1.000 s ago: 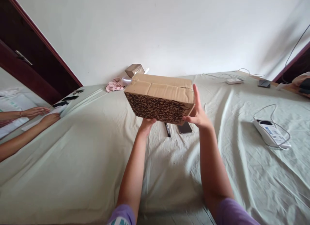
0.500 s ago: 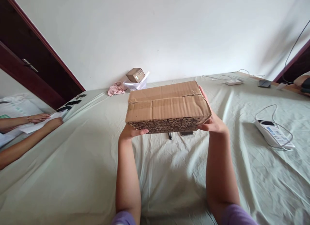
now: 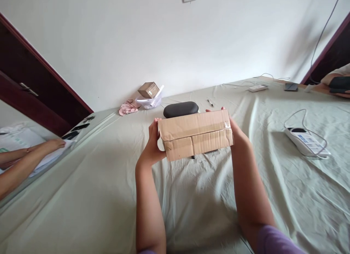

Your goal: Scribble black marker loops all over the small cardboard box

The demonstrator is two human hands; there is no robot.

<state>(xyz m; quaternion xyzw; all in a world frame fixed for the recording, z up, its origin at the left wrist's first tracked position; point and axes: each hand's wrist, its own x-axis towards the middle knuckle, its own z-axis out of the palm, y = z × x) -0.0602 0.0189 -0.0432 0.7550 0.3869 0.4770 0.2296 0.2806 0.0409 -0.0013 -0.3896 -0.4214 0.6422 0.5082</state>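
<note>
Between my two hands I hold a brown cardboard box (image 3: 197,135) above the cloth-covered surface, its taped seam side facing me. My left hand (image 3: 153,144) grips its left end, thumb low at the near corner and fingertips at the far upper edge. At the right end, my right hand (image 3: 236,131) is wrapped round the side, with fingertips showing over the top edge and the rest hidden. Behind the box lies a black oval case (image 3: 181,109). A dark flat object (image 3: 212,151) and the tip of a black pen-like thing (image 3: 193,157) peek out below it.
A small carton (image 3: 148,89) rests on a clear plastic tub (image 3: 150,102) beside a pink cloth (image 3: 129,107). To the right sits a white corded device (image 3: 306,141). A power strip (image 3: 258,88) lies farther back. At left, another person's hands (image 3: 51,146) touch white paper.
The box has tipped and come lower, so its scribbled face no longer shows and the seam side faces me. The black case behind it is now visible. The other person's hands have shifted.
</note>
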